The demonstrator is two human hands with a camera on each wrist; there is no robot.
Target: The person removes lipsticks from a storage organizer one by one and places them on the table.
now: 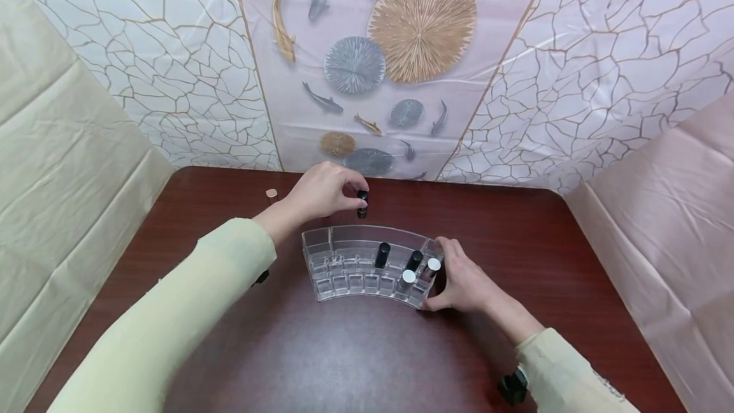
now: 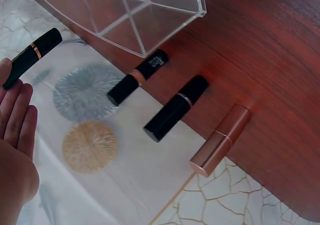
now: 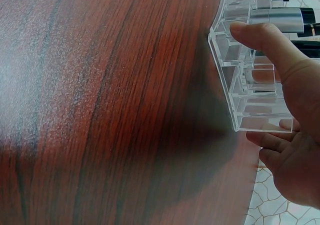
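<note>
My left hand (image 1: 329, 190) pinches a black lipstick (image 1: 362, 204) between thumb and fingers, up behind the clear organizer (image 1: 373, 228). In the left wrist view this lipstick (image 2: 36, 54) shows a copper-coloured band, and the other fingers are held out below it. My right hand (image 1: 467, 282) grips the organizer's right end, thumb at the front and fingers at the back. Two black-capped tubes, one further left (image 1: 382, 255), stand in its slots. Closer to my right hand are two silver-capped tubes, one in the front row (image 1: 408, 281).
Behind the organizer stand a black lipstick with a copper band (image 2: 137, 77), another black tube (image 2: 176, 107) and a rose-gold tube (image 2: 220, 140). The dark red wooden table (image 1: 258, 349) ends at a patterned cloth backdrop (image 1: 195, 69), with cloth walls at both sides.
</note>
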